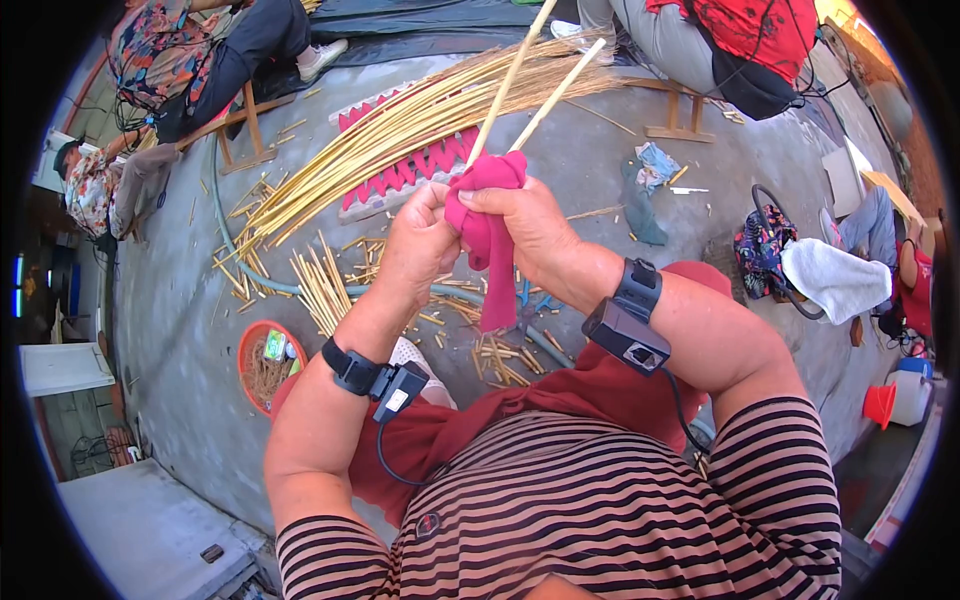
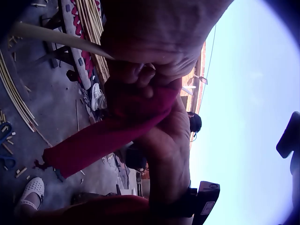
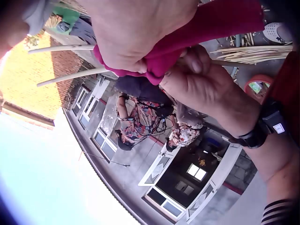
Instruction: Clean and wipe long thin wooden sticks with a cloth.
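Containers: an orange basin (image 1: 242,378) on the floor by my left forearm holds a tangle of brown fibre (image 1: 264,382) and a green-and-white packet (image 1: 275,346). A red bucket (image 1: 879,405) is at the far right, beside a white jug (image 1: 908,396).

Surroundings: long stalks (image 1: 345,150) lie across a grey rack (image 1: 365,207) laced with pink zigzag strips (image 1: 425,163). Cut stick pieces (image 1: 318,285) are scattered around a hose (image 1: 224,225); blue scissors (image 1: 538,299) lie below my hands. My hands and the pink cloth (image 1: 498,288) obstruct the overhead view of part of the floor.

Hand pose: both hands are raised before me, wrists angled inward. Left hand (image 1: 420,240): thumb and fingers pinch the cloth's left edge. Right hand (image 1: 540,225): thumb clamps the cloth from above, fingers curled behind. Two pale sticks (image 1: 509,85) project upward from the wrapped cloth; one cloth end hangs down.
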`<state>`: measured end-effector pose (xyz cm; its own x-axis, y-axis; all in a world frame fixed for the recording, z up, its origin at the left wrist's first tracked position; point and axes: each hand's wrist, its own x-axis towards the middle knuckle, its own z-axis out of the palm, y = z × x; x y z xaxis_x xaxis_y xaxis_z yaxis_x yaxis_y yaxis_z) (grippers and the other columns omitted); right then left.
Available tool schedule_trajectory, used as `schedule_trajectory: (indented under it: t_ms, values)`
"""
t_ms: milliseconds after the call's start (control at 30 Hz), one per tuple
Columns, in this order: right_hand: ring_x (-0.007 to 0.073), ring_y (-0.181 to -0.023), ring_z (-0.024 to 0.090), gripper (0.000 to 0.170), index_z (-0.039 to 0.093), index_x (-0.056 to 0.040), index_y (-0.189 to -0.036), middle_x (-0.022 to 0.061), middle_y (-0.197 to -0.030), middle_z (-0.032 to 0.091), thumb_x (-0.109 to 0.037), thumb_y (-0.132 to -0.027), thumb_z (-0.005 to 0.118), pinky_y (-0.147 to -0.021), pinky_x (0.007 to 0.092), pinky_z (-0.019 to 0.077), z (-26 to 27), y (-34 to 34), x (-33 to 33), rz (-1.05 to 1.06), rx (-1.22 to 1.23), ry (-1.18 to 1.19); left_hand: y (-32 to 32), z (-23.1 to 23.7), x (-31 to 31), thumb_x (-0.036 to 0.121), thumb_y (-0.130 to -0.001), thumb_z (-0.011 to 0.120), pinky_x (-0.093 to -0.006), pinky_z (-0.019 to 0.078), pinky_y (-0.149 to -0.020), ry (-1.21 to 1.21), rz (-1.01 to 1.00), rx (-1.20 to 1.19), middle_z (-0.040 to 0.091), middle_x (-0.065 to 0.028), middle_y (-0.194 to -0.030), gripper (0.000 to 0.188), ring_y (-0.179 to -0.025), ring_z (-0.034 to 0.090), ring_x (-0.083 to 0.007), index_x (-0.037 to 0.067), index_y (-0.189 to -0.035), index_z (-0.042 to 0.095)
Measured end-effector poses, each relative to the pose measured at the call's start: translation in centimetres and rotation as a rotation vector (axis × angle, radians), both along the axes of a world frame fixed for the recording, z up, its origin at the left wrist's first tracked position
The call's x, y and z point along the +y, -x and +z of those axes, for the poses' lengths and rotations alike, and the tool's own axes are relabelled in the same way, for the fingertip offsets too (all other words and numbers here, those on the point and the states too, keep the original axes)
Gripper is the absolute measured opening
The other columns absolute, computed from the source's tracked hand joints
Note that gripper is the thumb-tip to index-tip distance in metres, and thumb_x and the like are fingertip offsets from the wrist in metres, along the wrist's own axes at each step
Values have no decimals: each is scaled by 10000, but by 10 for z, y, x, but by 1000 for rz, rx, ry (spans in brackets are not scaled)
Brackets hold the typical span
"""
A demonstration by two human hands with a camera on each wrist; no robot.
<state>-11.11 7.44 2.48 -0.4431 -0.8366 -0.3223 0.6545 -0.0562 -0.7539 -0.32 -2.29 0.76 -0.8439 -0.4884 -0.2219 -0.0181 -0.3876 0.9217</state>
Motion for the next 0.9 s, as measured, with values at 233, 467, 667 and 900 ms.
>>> schedule_trajectory:
  t_ms: [233, 467, 667, 900]
  values:
    - [158, -674, 609, 119, 592, -20, -887, 63, -778, 621, -19, -769, 608, -607, 294, 502, 0, 12, -6, -193, -54, 165, -21, 2, -13, 113, -871, 573, -163, 229, -368, 91, -101, -19, 548, -36, -639, 125, -412, 345, -21, 94, -940, 471]
    - [236, -791, 639, 159, 559, -2, -945, 117, -880, 625, -48, -800, 604, -716, 389, 550, 3, 44, -2, -251, -31, 214, -50, 5, -32, 114, -869, 572, -158, 227, -372, 136, -140, -86, 538, -30, -629, 110, -420, 332, -17, 92, -935, 487]
    - [233, -853, 629, 178, 563, -15, -968, 103, -925, 625, -61, -804, 611, -797, 396, 527, 15, 63, 2, -286, -58, 227, -75, 5, -54, 128, -866, 581, -143, 221, -376, 158, -127, -131, 531, -24, -625, 111, -422, 320, -11, 95, -932, 498]
    - [238, -906, 614, 206, 550, -16, -1009, 104, -975, 618, -75, -819, 605, -855, 398, 496, -1, 82, -6, -386, 12, 239, -84, 9, -62, 169, -861, 589, -150, 222, -382, 168, -151, -152, 503, 21, -615, 113, -447, 345, -4, 112, -906, 503]
